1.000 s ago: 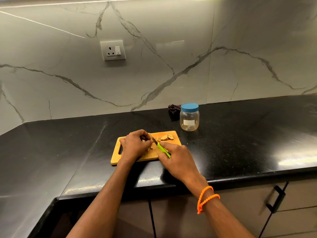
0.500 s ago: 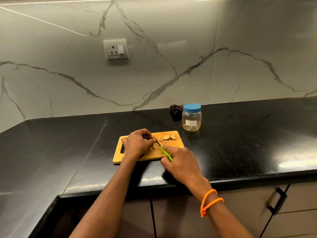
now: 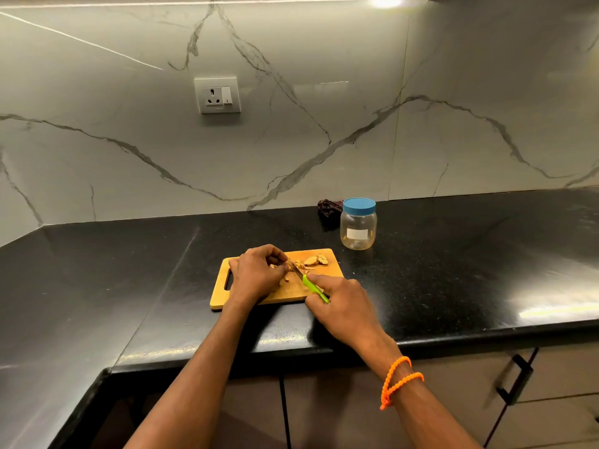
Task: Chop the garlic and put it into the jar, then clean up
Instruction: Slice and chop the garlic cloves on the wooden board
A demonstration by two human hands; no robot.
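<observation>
Chopping is under way: our left hand (image 3: 256, 273) curls over the garlic (image 3: 285, 268) on the cutting board (image 3: 293, 294), while our right hand (image 3: 340, 303) is wrapped round the green-handled knife (image 3: 308, 283). We judge it best to keep the left fingertips tucked back and cut in short strokes (cut slices (image 3: 316, 260) lie beyond the blade). The jar (image 3: 358, 226) stands behind the board, blue lid on.

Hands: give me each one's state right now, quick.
Left hand: fingers curled, holding the garlic down on the cutting board.
Right hand: gripping the green-handled knife, blade at the garlic.
</observation>
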